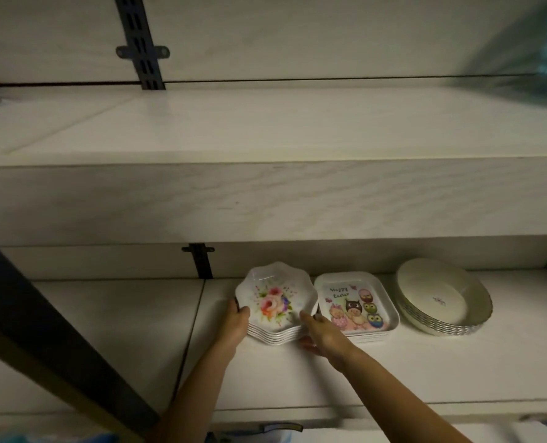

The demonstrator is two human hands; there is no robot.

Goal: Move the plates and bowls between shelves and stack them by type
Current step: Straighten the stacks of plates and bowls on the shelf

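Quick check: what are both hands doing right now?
Left hand: grips the left rim of the floral plate stack.
Right hand: grips its right rim.

The left hand (pixel 233 321) and right hand (pixel 321 334) grip a stack of flower plates (pixel 275 302), one hand on each side. Just beside it sits a stack of owl plates (pixel 355 302), then a stack of bowls (pixel 438 298). All are on the low shelf (pixel 121 330). The top shelf (pixel 265 129) is above.

One head-worn wide-angle camera looks forward and down from close by. The lower shelf (pixel 425 372) lies nearest, at the bottom; the upper shelf (pixel 265 129) spans the middle, farther off.
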